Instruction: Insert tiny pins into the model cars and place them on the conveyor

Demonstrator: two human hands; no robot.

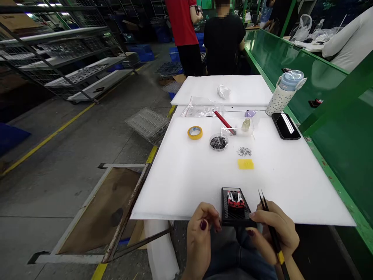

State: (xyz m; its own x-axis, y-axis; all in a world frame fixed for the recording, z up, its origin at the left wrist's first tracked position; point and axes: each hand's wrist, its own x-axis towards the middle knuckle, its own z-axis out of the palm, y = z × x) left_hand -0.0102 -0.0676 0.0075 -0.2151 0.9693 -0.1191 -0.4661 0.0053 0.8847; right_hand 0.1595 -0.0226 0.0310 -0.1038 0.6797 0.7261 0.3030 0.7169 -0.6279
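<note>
A small red, white and black model car [235, 199] sits on a black display base [230, 216] at the table's near edge. My right hand [276, 227] has black tweezers [272, 229] with a yellow band in its grip, their tips apart and pointing up. The same hand's thumb and finger touch the base's right near corner. To the left of the base is my left hand [202, 233], its fingers curved and apart, with the fingertips close to the base's edge. Whether they touch it I cannot tell.
On the white table [180, 175] lie yellow tape [195, 132], a dish of dark slivers [218, 142], loose slivers [244, 151], a yellow pad [245, 164], a red-handled tool [224, 122], a small bottle [246, 124], a phone [285, 126] and a tumbler [284, 93]. People are beyond.
</note>
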